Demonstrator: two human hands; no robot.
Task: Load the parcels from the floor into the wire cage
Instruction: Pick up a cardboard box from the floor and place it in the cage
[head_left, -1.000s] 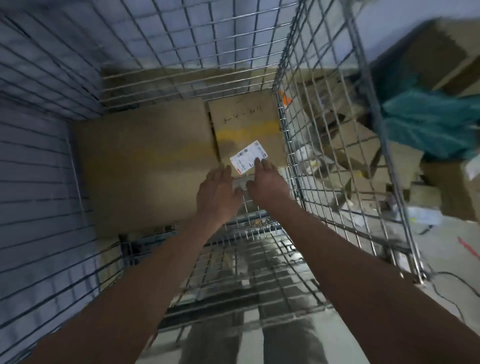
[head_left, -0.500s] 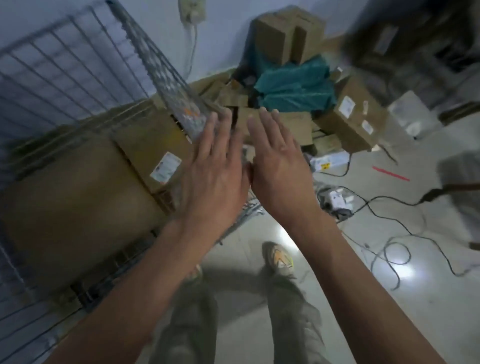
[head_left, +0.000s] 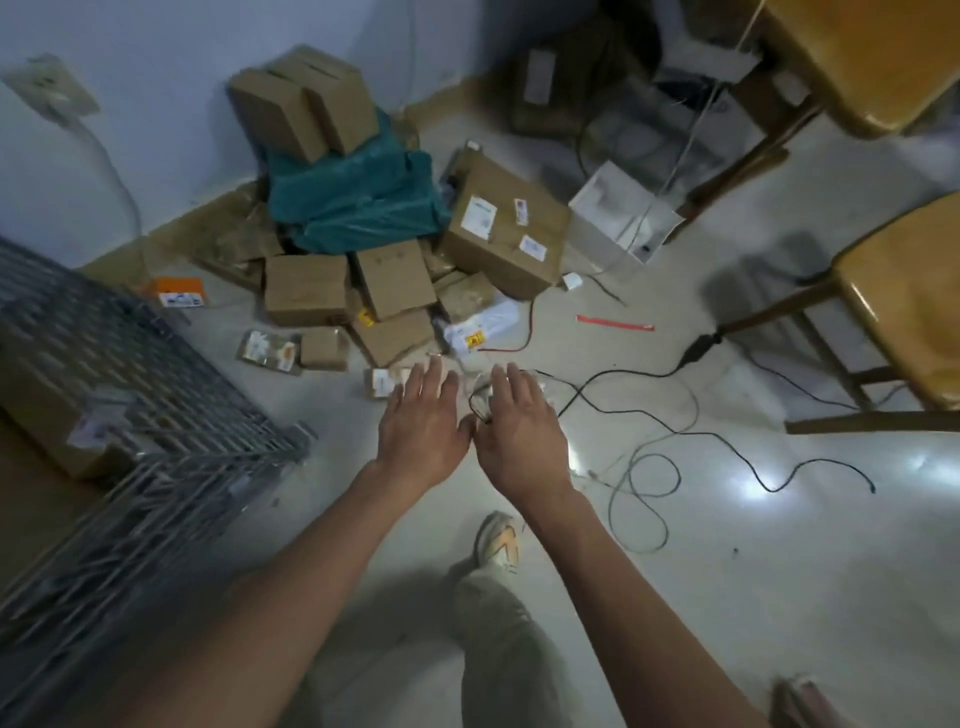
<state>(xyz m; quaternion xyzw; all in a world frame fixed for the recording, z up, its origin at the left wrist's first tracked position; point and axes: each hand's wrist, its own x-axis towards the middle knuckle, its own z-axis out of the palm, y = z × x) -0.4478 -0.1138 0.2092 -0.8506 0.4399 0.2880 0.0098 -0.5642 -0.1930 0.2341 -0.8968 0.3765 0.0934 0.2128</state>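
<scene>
Head view: our left hand and right hand reach empty, fingers straight, toward a small parcel, likely light; pinch its edges.

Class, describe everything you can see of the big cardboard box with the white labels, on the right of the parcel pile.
The big cardboard box is plain brown and closed, lying tilted at the right edge of the pile. Its broad top face carries three white labels, the largest near its upper left. Its left side presses against the teal plastic bag, and smaller cardboard parcels crowd its lower edge. A white box stands just to its right. Neither hand touches it.
</scene>
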